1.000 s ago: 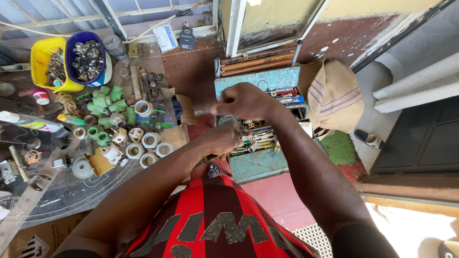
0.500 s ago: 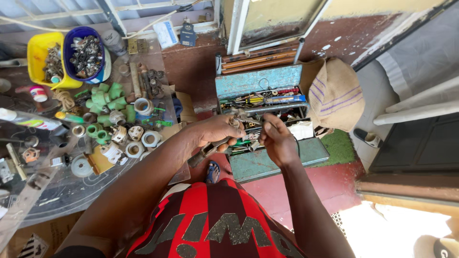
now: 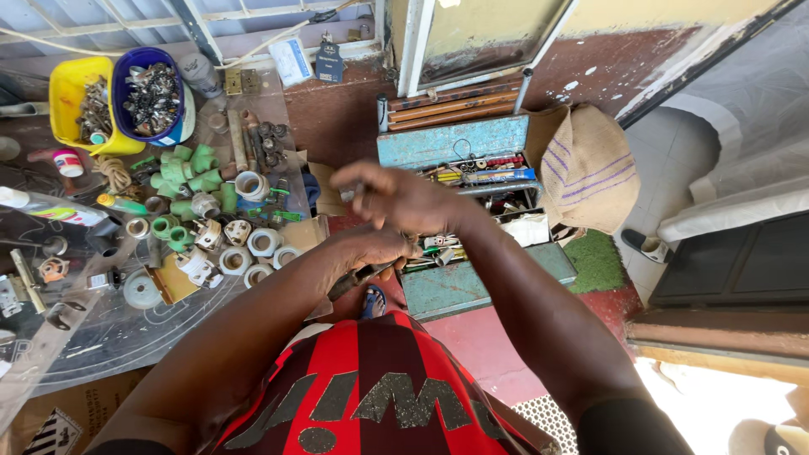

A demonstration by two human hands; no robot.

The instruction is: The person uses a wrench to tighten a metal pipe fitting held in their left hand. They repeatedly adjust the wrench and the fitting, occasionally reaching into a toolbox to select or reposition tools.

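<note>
My left hand is closed around a dark-handled hand tool whose handle sticks out toward my chest. My right hand sits just above it, fingers curled and pinching a small metal part near its fingertips; what that part is cannot be made out. Both hands hover over the left end of an open blue metal toolbox on the red floor, filled with screwdrivers and small tools. My red and black shirt fills the bottom of the view.
To the left, a glass tabletop holds green pipe fittings, white fittings, a yellow tub and a blue tub of metal parts. A burlap sack lies right of the toolbox, beside a green mat.
My right hand has moved left and up from the toolbox tray to above my left hand. My left hand has drawn back toward me, with the tool handle now visible below it.
</note>
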